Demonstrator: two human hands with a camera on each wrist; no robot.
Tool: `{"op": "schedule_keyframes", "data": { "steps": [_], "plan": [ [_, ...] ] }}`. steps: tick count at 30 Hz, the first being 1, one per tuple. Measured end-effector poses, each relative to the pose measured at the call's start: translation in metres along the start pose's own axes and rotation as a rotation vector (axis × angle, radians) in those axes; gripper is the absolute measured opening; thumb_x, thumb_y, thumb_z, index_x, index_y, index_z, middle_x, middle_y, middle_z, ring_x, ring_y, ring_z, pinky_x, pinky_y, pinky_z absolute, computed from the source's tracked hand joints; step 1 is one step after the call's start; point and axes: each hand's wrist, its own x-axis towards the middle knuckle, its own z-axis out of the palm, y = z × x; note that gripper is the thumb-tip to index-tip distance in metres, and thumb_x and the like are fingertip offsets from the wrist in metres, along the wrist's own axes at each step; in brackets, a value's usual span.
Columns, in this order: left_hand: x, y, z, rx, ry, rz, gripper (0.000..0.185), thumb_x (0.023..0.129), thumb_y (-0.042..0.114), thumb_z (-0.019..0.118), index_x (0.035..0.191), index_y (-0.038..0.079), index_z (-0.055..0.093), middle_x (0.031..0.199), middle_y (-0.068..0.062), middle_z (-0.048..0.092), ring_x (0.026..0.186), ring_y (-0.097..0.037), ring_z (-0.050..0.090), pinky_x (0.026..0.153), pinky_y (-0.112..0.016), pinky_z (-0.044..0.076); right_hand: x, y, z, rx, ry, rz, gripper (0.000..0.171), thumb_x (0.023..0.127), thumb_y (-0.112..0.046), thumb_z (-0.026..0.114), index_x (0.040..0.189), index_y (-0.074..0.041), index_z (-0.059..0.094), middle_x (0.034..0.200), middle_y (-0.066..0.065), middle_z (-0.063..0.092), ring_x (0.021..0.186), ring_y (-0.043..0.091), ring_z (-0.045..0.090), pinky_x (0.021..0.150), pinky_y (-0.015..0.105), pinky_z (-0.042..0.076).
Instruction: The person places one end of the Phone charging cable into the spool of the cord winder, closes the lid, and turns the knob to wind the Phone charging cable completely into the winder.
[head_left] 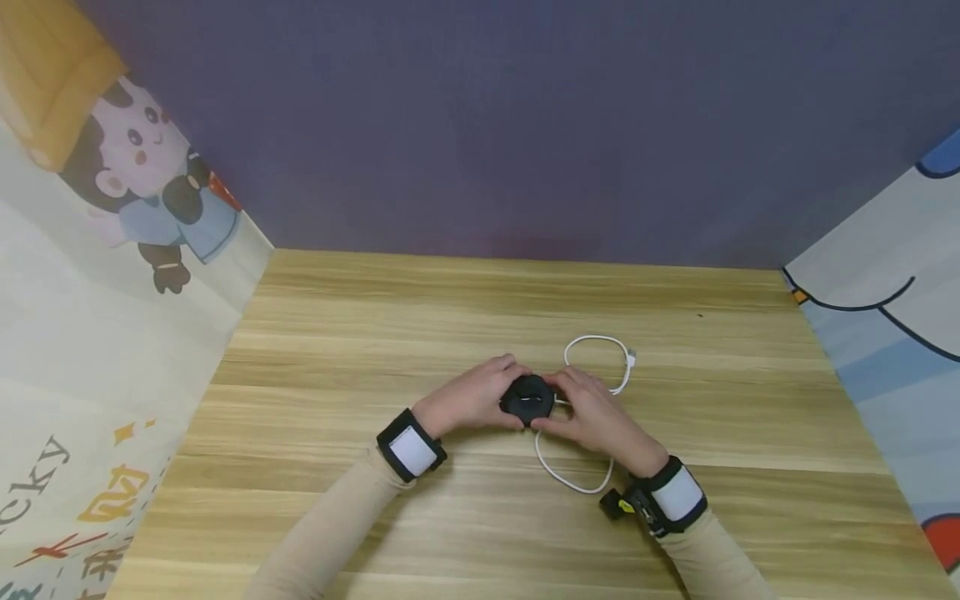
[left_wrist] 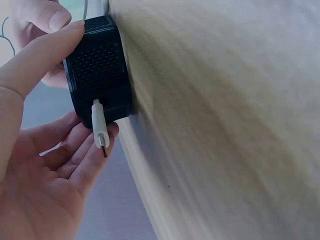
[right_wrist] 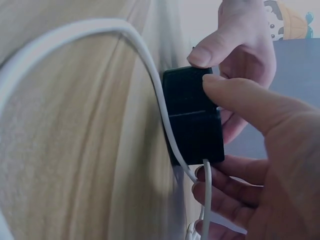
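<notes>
- Head view: the black device [head_left: 517,415] was a squat, faceted block with a dark opening in its top. It was at the table [head_left: 337,317], about midway between the left and right edges and well apart from the far edge.
- Head view: the left hand [head_left: 474,396] pinched the device's left side between thumb and fingers; the right hand [head_left: 592,412] did the same on the right side, the gap of each grip only as wide as the block.
- Head view: both forearms reached in from the near side and converged, sleeves [head_left: 326,529] down to the wrist bands [head_left: 412,450].
- Head view: a white cable [head_left: 573,487] looped beside the right hand, toward both the near and far edges; its USB plug [head_left: 631,359] lay on the far-edge side.
- Left wrist view: the device showed a face dotted with small holes, and a white connector [left_wrist: 100,122] with a metal tip stuck out of it. The left thumb pressed one end, the fingers curled round the other.
- Right wrist view: a seam crossed the device's dark side. The right thumb pressed its upper part; the other fingers bent under its lower end, against the cable strands.
</notes>
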Motion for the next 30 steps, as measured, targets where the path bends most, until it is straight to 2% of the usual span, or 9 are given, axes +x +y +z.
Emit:
{"op": "schedule_keyframes", "data": {
  "steps": [13,21,26,30],
  "plan": [
    [-0.0018,-0.0009,0.0056,-0.021,0.047,0.011,0.073,0.079,0.030,0.091,0.140,0.005,0.059,0.125,-0.006,0.059,0.115,-0.019,0.060,0.106,-0.034,0.050,-0.0013,0.0043,0.0030,0.031,0.005,-0.001,0.059,0.083,-0.044,0.085,0.125,-0.007,0.067,0.113,0.003,0.066,0.104,0.026,0.064,0.097,0.056,0.049],
    [-0.0011,-0.0008,0.0055,-0.031,0.041,0.007,0.073,0.079,0.030,0.090,0.140,0.005,0.059,0.125,-0.006,0.059,0.115,-0.018,0.059,0.106,-0.033,0.050,-0.0029,0.0058,0.0021,0.029,0.018,-0.018,0.060,0.083,-0.045,0.085,0.127,-0.007,0.066,0.111,0.002,0.065,0.103,0.025,0.064,0.092,0.053,0.052],
    [-0.0020,-0.0015,0.0047,-0.040,0.032,0.007,0.074,0.079,0.030,0.090,0.141,0.005,0.058,0.124,-0.006,0.058,0.115,-0.018,0.060,0.106,-0.032,0.050,-0.0022,0.0063,0.0003,0.043,0.000,-0.021,0.073,0.081,-0.048,0.087,0.135,-0.007,0.062,0.122,0.006,0.064,0.110,0.028,0.063,0.096,0.054,0.051],
    [-0.0044,-0.0032,0.0044,-0.049,0.026,-0.005,0.082,0.080,0.033,0.091,0.146,0.003,0.052,0.132,-0.008,0.058,0.121,-0.021,0.060,0.109,-0.035,0.049,0.0004,0.0081,0.0012,0.037,-0.019,-0.044,0.085,0.078,-0.051,0.088,0.142,-0.005,0.057,0.132,0.009,0.061,0.119,0.030,0.061,0.102,0.056,0.049]
  ]
}}
